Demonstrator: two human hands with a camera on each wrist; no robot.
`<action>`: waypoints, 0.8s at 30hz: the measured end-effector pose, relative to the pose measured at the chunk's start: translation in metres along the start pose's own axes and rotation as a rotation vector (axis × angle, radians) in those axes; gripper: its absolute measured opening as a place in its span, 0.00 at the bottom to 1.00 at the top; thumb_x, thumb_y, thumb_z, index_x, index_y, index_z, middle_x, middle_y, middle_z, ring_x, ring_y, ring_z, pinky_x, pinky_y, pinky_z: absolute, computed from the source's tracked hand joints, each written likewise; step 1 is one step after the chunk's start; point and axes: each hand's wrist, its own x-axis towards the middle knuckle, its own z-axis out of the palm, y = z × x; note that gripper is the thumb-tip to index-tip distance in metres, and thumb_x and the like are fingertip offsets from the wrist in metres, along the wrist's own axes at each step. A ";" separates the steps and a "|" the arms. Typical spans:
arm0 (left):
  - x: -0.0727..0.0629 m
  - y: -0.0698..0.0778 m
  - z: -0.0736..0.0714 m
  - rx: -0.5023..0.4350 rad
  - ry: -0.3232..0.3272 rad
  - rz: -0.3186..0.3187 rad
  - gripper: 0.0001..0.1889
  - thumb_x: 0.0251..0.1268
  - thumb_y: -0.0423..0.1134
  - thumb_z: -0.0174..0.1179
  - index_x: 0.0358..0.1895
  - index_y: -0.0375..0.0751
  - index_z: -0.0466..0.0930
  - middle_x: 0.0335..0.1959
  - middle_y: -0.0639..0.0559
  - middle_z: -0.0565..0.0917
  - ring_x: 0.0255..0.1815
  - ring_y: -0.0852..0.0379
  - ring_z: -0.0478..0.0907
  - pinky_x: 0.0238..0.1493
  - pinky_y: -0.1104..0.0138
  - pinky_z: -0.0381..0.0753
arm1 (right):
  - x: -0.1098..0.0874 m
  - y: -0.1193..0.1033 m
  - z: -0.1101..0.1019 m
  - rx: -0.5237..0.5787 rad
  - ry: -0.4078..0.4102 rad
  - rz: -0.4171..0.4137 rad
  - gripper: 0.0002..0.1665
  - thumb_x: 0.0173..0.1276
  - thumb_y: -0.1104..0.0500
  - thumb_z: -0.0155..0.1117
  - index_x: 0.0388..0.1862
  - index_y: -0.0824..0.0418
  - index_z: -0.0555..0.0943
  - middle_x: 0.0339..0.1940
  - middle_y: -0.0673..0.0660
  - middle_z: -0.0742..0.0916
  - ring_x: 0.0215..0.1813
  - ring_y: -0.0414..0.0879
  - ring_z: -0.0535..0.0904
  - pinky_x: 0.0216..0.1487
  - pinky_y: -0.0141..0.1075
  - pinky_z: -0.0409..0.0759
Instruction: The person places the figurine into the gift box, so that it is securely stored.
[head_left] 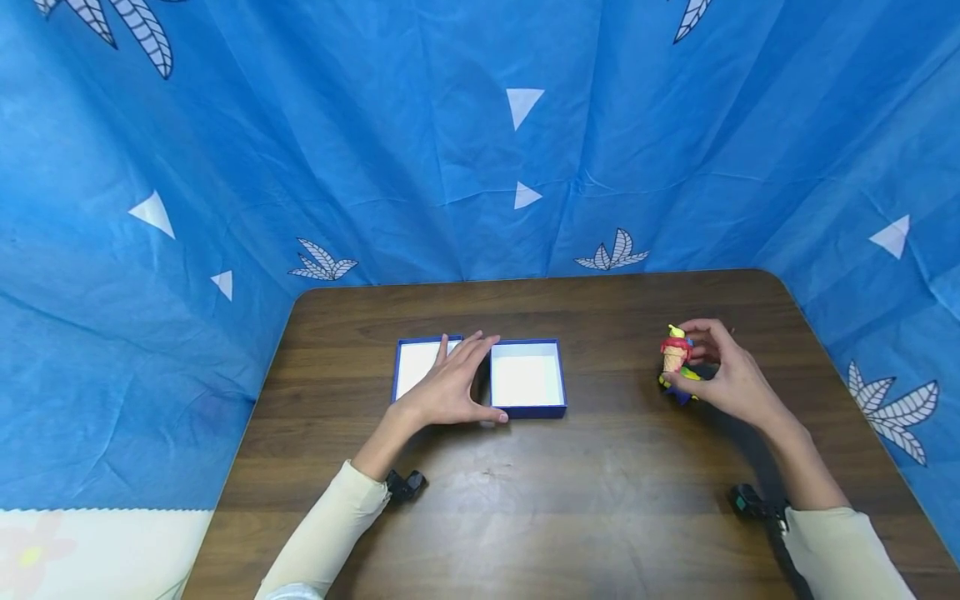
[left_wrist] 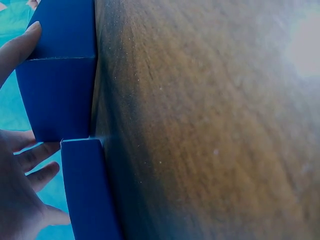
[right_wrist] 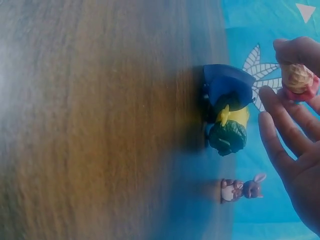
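My left hand point(head_left: 446, 387) spans the left side of an open blue box point(head_left: 528, 412) with a white inside. Its thumb presses the front wall near the corner, and a fingertip meets the back corner. In the left wrist view the thumb lies on the blue box point(left_wrist: 62, 100), the other fingers spread. My right hand point(head_left: 731, 379) pinches a toy ice cream cone point(head_left: 674, 358), with red and yellow on top, between thumb and fingers. Under it stands a blue, yellow and green toy point(right_wrist: 230, 107), partly hidden in the head view.
A second shallow blue box part point(head_left: 412, 367), white inside, lies left of the box, partly behind my left hand. A small brown long-eared animal figurine point(right_wrist: 240, 190) stands beyond the colourful toy. Blue patterned cloth point(head_left: 450, 167) hangs behind the wooden table point(head_left: 525, 508).
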 end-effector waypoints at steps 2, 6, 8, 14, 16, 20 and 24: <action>0.000 0.000 0.000 0.000 0.000 -0.001 0.68 0.51 0.78 0.73 0.90 0.56 0.45 0.90 0.47 0.57 0.93 0.49 0.46 0.89 0.34 0.31 | 0.001 0.000 0.002 0.012 0.013 -0.011 0.50 0.58 0.63 0.87 0.75 0.58 0.69 0.58 0.61 0.85 0.47 0.31 0.79 0.50 0.14 0.78; 0.000 0.001 0.001 0.009 0.007 -0.003 0.67 0.51 0.78 0.73 0.90 0.57 0.46 0.90 0.49 0.58 0.93 0.50 0.46 0.89 0.34 0.32 | 0.002 0.000 0.005 0.038 0.038 -0.022 0.49 0.58 0.64 0.86 0.75 0.58 0.70 0.58 0.58 0.84 0.47 0.30 0.78 0.51 0.15 0.79; 0.000 0.001 0.001 0.011 0.012 -0.003 0.67 0.51 0.78 0.73 0.90 0.57 0.46 0.89 0.49 0.58 0.93 0.50 0.47 0.89 0.33 0.33 | 0.003 0.000 0.006 0.044 0.044 -0.023 0.49 0.58 0.65 0.86 0.75 0.58 0.70 0.58 0.58 0.84 0.47 0.30 0.78 0.51 0.16 0.80; 0.000 0.000 0.001 0.013 -0.001 -0.003 0.68 0.50 0.78 0.73 0.90 0.56 0.45 0.90 0.48 0.58 0.93 0.49 0.47 0.88 0.32 0.34 | 0.001 0.001 0.008 0.058 0.047 -0.025 0.49 0.56 0.66 0.87 0.74 0.61 0.69 0.61 0.63 0.84 0.51 0.22 0.76 0.52 0.14 0.79; -0.001 0.001 0.001 0.017 -0.004 -0.002 0.68 0.51 0.78 0.73 0.90 0.57 0.44 0.90 0.48 0.58 0.93 0.49 0.47 0.89 0.32 0.34 | 0.000 0.001 0.007 0.059 0.047 -0.022 0.50 0.56 0.67 0.87 0.74 0.62 0.68 0.63 0.65 0.84 0.53 0.19 0.75 0.53 0.13 0.77; 0.000 0.001 0.000 0.015 -0.003 -0.004 0.68 0.51 0.78 0.73 0.90 0.57 0.44 0.90 0.48 0.57 0.93 0.49 0.47 0.89 0.33 0.33 | 0.000 0.002 0.006 0.060 0.042 -0.023 0.51 0.56 0.68 0.86 0.74 0.62 0.66 0.64 0.67 0.83 0.54 0.18 0.74 0.54 0.12 0.75; 0.000 0.000 0.000 0.014 -0.001 -0.005 0.68 0.51 0.78 0.73 0.90 0.58 0.44 0.90 0.48 0.57 0.93 0.50 0.47 0.89 0.33 0.34 | 0.001 0.002 0.007 0.068 0.047 -0.031 0.51 0.55 0.70 0.85 0.74 0.62 0.66 0.64 0.62 0.80 0.52 0.21 0.75 0.53 0.13 0.76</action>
